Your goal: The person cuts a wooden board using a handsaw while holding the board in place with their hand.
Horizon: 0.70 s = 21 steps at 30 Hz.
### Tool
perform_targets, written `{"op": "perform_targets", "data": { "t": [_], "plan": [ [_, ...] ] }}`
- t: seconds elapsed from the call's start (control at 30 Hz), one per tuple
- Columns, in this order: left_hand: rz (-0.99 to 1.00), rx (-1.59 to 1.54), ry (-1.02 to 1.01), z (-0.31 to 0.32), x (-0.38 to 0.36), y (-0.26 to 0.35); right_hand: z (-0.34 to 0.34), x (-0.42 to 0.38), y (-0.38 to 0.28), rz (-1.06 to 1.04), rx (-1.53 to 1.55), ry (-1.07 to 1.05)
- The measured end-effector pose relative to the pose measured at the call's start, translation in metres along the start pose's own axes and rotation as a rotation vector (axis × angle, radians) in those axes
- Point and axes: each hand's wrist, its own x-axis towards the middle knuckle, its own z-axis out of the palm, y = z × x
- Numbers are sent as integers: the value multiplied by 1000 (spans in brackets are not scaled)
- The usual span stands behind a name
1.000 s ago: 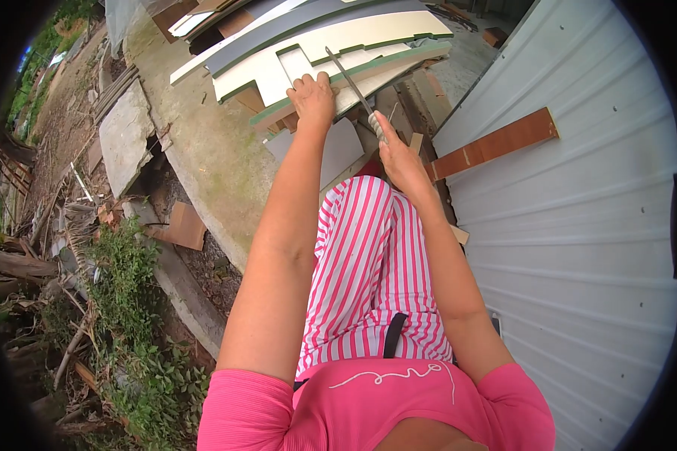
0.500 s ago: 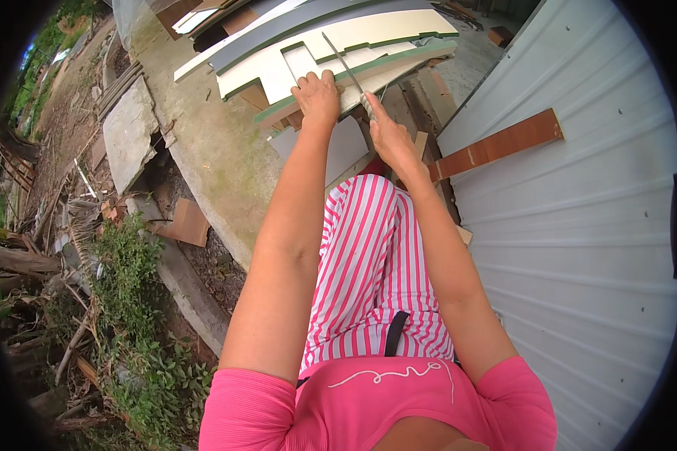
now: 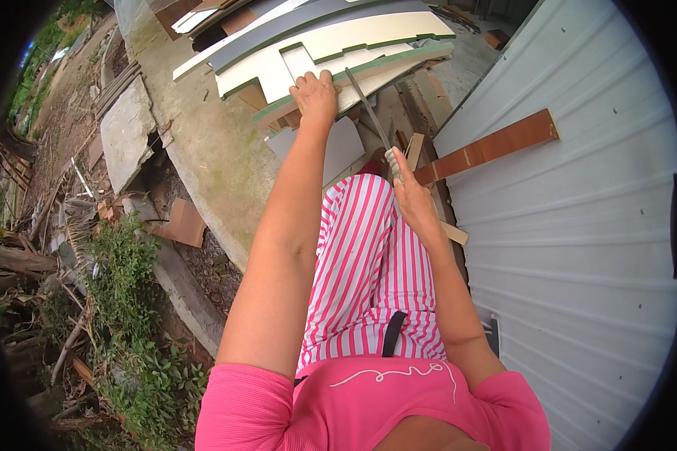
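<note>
My right hand (image 3: 414,197) is closed around the pale, wrapped handle (image 3: 393,163) of a narrow-bladed handsaw. Its long, thin blade (image 3: 368,110) slants up and left, with the tip by the green edge of a white board (image 3: 417,54). My left hand (image 3: 315,98) grips that board's near edge, fingers curled on it, just left of the blade tip. Under and behind it lie more white cut-out panels with green edges (image 3: 242,69). The teeth of the blade are too small to make out.
A corrugated metal wall (image 3: 564,225) rises close on my right, with a brown plank (image 3: 496,146) leaning near it. Wood scraps lie by my legs. To the left are a concrete ledge (image 3: 210,143), a broken slab (image 3: 125,131) and green plants (image 3: 132,301).
My right hand has drawn the saw back toward my body, down and slightly right, so more blade shows below the board. My left hand stays in place on the board.
</note>
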Motion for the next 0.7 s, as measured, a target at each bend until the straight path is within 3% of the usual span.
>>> {"op": "perform_targets", "data": {
  "t": [0.13,0.33,0.57,0.63,0.7],
  "plan": [
    [-6,1,2,-2,0,1,3,1,5,-112,42,57],
    [7,-26,16,6,2,-4,3,-3,0,0,74,50],
    [-2,-1,8,7,2,-5,-16,-5,-15,-84,39,154],
    [-3,-21,7,6,3,-4,-24,-5,-29,117,175,136],
    [7,-30,26,6,1,-3,-20,-1,-25,60,114,163]
  ]
}}
